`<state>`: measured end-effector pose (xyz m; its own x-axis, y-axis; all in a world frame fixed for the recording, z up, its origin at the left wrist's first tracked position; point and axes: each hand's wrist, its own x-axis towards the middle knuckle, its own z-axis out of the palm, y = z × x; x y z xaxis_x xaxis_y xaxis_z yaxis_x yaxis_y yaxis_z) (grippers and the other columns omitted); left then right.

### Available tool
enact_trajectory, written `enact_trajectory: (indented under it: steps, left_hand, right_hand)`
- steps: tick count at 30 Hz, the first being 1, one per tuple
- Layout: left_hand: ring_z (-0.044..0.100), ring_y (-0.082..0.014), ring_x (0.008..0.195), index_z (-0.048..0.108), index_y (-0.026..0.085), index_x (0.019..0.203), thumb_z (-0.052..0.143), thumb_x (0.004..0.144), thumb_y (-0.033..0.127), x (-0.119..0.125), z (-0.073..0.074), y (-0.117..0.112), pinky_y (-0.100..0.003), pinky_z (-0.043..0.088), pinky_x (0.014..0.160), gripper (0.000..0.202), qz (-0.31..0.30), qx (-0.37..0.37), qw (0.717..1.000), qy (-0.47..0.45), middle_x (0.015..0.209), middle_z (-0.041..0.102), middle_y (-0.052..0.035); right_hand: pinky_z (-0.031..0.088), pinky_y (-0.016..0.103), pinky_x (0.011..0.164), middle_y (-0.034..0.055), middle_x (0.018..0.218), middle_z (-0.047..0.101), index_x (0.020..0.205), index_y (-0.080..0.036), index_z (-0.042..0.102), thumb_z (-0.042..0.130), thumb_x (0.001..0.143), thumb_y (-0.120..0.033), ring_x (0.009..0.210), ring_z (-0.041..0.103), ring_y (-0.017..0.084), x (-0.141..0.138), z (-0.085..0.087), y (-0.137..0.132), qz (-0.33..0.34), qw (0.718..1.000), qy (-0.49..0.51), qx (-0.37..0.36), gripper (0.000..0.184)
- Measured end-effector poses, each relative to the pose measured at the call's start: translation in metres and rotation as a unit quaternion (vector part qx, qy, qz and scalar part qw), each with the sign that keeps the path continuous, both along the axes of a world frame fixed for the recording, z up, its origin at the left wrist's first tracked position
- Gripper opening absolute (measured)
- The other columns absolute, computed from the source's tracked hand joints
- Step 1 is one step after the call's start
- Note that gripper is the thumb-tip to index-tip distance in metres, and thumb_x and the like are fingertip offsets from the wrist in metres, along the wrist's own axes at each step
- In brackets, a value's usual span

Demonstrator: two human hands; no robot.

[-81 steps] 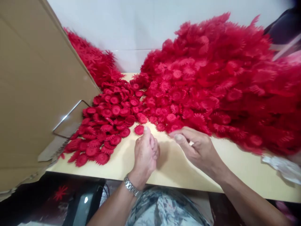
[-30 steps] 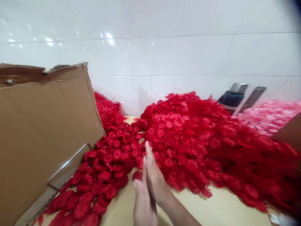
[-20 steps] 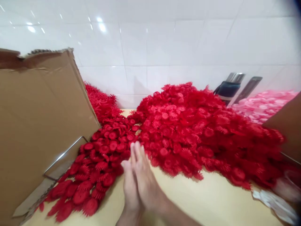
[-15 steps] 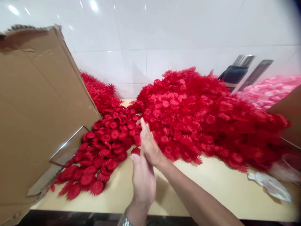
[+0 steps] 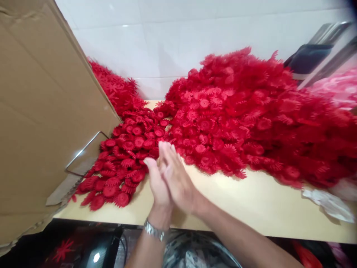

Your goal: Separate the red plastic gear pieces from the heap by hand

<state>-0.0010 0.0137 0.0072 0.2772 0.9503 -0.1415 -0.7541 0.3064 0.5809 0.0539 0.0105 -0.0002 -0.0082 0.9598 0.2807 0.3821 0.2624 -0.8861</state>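
Note:
My left hand [image 5: 158,186], with a metal watch band [image 5: 154,230] on its wrist, is flat with its thumb raised. Against its palm lies my right hand [image 5: 180,180], its fingers stretched out and pointing away from me. Whether anything sits between the palms is hidden. Just beyond and left of the fingers is a heap of dark red, fringed, disc-shaped flower pieces [image 5: 136,142]. A larger pile of similar red pieces [image 5: 212,126] spreads to the right. Both hands are over the front of the pale tabletop [image 5: 223,201].
A tall cardboard sheet [image 5: 55,111] stands at left, with a bent metal wire [image 5: 83,150] at its foot. Red star-shaped pieces [image 5: 114,87] are heaped behind it. Pink pieces [image 5: 337,87] and a crumpled white scrap [image 5: 329,204] lie at right. White tiles [image 5: 156,41] form the back wall.
My view has tilted down, showing more below the table edge. The hands stay together, but the right hand now turns more over the left, and the fingertips sit nearer the left heap.

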Motion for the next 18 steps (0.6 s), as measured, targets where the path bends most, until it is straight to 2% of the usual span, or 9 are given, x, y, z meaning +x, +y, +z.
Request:
enact_trajectory:
  steps: [3, 6, 9, 12, 15, 18]
  left_hand:
    - [0.03, -0.0171, 0.132, 0.044, 0.03, 0.13, 0.026, 0.083, 0.063, -0.003, -0.002, 0.006, -0.033, 0.024, 0.109, 0.06, 0.002, -0.024, 1.0, -0.003, 0.141, 0.042, -0.0002]
    - [0.028, -0.0184, 0.133, 0.048, 0.025, 0.127, 0.027, 0.084, 0.062, 0.005, 0.0, 0.0, -0.032, 0.024, 0.109, 0.061, -0.005, 0.01, 1.0, -0.001, 0.141, 0.041, -0.002]
    - [0.026, -0.0216, 0.134, 0.052, 0.024, 0.125, 0.024, 0.084, 0.063, 0.01, 0.002, -0.008, -0.035, 0.025, 0.109, 0.063, -0.036, 0.021, 0.999, -0.003, 0.14, 0.043, -0.0031]
    - [0.025, -0.0218, 0.134, 0.052, 0.028, 0.125, 0.022, 0.083, 0.063, 0.005, 0.0, -0.007, -0.037, 0.026, 0.108, 0.062, -0.029, -0.007, 1.0, 0.008, 0.139, 0.045, -0.0017]
    - [0.025, -0.0211, 0.134, 0.051, 0.031, 0.125, 0.023, 0.082, 0.064, -0.001, -0.002, -0.001, -0.039, 0.024, 0.109, 0.061, -0.024, -0.031, 0.999, 0.019, 0.137, 0.047, -0.0011]
    - [0.027, -0.0216, 0.133, 0.051, 0.029, 0.125, 0.029, 0.083, 0.062, 0.001, -0.003, -0.002, -0.039, 0.023, 0.109, 0.058, -0.025, -0.015, 0.999, 0.015, 0.137, 0.047, -0.0018]
  right_hand:
    - [-0.002, 0.042, 0.114, -0.0007, 0.151, 0.002, 0.144, -0.019, 0.006, 0.008, 0.091, -0.054, 0.138, -0.002, 0.016, -0.007, -0.003, -0.016, -0.004, 1.0, -0.01, -0.004, 0.064]
    - [-0.003, 0.046, 0.112, 0.0007, 0.151, 0.006, 0.144, -0.019, 0.008, 0.01, 0.091, -0.054, 0.139, -0.001, 0.017, 0.002, 0.002, 0.006, -0.04, 0.998, -0.005, -0.052, 0.064]
    - [-0.002, 0.052, 0.111, -0.0025, 0.151, 0.007, 0.144, -0.024, 0.007, 0.012, 0.091, -0.053, 0.139, -0.002, 0.019, 0.012, 0.005, 0.022, -0.072, 0.996, -0.007, -0.044, 0.06]
    - [0.0, 0.049, 0.112, -0.0039, 0.151, 0.008, 0.144, -0.026, 0.006, 0.011, 0.092, -0.051, 0.139, 0.0, 0.018, 0.004, 0.003, 0.003, -0.044, 0.998, -0.017, -0.032, 0.058]
    - [-0.002, 0.042, 0.113, -0.0015, 0.151, 0.008, 0.144, -0.021, 0.011, 0.011, 0.091, -0.054, 0.139, 0.0, 0.017, -0.007, 0.001, -0.015, -0.014, 0.999, -0.038, -0.01, 0.062]
    - [-0.005, 0.045, 0.112, -0.0004, 0.151, 0.011, 0.144, -0.022, 0.012, 0.013, 0.09, -0.055, 0.139, 0.0, 0.018, -0.002, 0.003, 0.0, -0.035, 0.997, -0.065, -0.019, 0.063]
